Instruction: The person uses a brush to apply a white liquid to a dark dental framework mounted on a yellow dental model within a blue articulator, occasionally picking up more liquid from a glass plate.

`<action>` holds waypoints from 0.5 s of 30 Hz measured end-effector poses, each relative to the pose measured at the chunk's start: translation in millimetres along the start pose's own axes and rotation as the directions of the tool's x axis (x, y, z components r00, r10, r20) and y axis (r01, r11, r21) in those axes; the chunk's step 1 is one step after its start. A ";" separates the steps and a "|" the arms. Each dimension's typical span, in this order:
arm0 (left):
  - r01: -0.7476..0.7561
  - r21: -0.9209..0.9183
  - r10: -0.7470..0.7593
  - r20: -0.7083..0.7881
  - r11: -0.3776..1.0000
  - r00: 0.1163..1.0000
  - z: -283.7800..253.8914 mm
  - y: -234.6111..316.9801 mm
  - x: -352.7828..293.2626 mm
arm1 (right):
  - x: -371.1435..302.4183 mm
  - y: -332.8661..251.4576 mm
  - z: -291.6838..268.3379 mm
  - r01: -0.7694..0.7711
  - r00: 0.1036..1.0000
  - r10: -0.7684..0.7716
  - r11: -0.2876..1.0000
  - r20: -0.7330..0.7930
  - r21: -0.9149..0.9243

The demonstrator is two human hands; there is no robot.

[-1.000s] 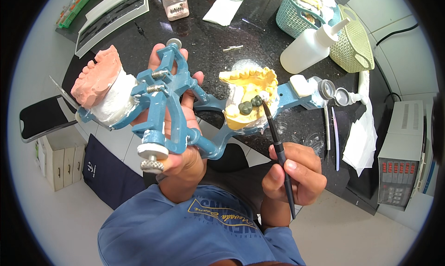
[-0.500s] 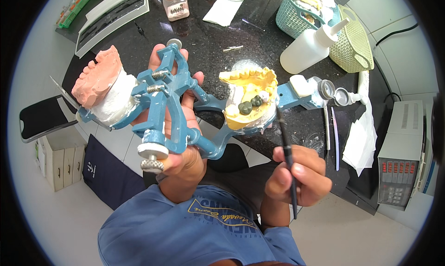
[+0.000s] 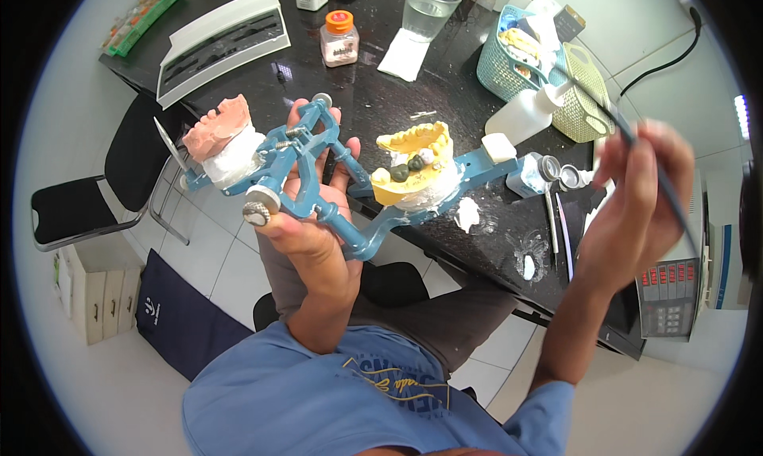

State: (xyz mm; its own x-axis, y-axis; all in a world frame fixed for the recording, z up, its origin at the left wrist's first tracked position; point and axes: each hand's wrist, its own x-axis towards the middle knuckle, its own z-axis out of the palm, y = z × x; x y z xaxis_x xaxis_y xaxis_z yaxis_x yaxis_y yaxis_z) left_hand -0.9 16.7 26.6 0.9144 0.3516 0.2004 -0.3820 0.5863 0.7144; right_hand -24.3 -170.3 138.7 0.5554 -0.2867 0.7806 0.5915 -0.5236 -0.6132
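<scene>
My left hand (image 3: 314, 245) is wrapped round the frame of a blue dental articulator (image 3: 369, 237), which lies opened out in front of me. On its left arm a pink dental cast (image 3: 216, 134) is set in white plaster. A yellow dental cast (image 3: 397, 190), with dark green teeth (image 3: 408, 170) and a greyish one among them, is mounted on the right arm. Raised at the right, my right hand (image 3: 648, 197) pinches a thin dark brush (image 3: 602, 100). Its tip points up-left toward the top of a white squeeze bottle (image 3: 520, 116); whether they touch I cannot tell.
On the black table stand a glass of water (image 3: 429, 12), an orange-capped jar (image 3: 340, 44), a teal basket (image 3: 497, 66) and a cream basket (image 3: 579, 122). White powder patches (image 3: 467, 215) and slim tools (image 3: 564, 233) lie nearer. A grey device (image 3: 671, 297) is at the right.
My right hand has lifted the brush away from the yellow cast, up and to the right. The articulator is tilted differently, and the whole view has shifted.
</scene>
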 end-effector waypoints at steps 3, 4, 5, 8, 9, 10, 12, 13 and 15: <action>0.002 -0.017 -0.003 -0.066 1.000 0.998 11.4 4.7 -3.4 | 52.2 13.3 12.4 0.045 0.995 -0.036 0.994 0.092 -0.100; -0.011 -0.019 0.010 -0.066 1.000 0.998 13.5 5.8 -4.3 | 73.8 24.2 11.1 0.105 0.978 -0.075 0.983 0.196 -0.150; -0.025 -0.012 0.024 -0.068 1.000 0.997 11.8 4.9 -4.4 | 86.1 29.5 17.7 0.051 0.967 0.000 0.979 0.253 -0.196; -0.082 -0.027 0.080 -0.061 0.996 0.995 2.8 3.0 -4.2 | 122.7 34.6 47.7 -0.037 0.946 0.157 0.922 0.285 -0.385; -0.094 -0.003 0.093 -0.069 0.996 0.993 7.5 4.9 -7.4 | 134.1 48.9 50.6 -0.053 0.939 0.188 0.907 0.288 -0.417; -0.100 0.022 0.102 -0.069 0.995 0.992 13.8 4.9 -11.3 | 156.0 92.5 45.5 0.014 0.936 0.116 0.931 0.332 -0.364; -0.110 0.052 0.113 -0.071 0.993 0.991 8.8 1.8 -10.7 | 159.9 115.7 63.5 0.017 0.889 0.191 0.895 0.417 -0.447; -0.100 0.057 0.104 -0.060 0.993 0.993 10.2 0.9 -11.7 | 166.2 139.3 61.7 0.038 0.866 0.213 0.874 0.452 -0.484; -0.081 0.056 0.084 -0.053 0.995 0.995 10.5 -0.1 -11.4 | 170.5 176.1 61.5 0.064 0.812 0.284 0.824 0.509 -0.563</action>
State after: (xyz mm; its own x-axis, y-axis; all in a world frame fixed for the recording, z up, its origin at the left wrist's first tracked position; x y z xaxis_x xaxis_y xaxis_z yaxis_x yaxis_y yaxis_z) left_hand -9.8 5.0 31.3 0.8707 0.4381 0.2234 -0.4466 0.5142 0.7322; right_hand 210.6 -262.0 156.3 0.9169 0.0265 0.3982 0.1941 -0.9015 -0.3869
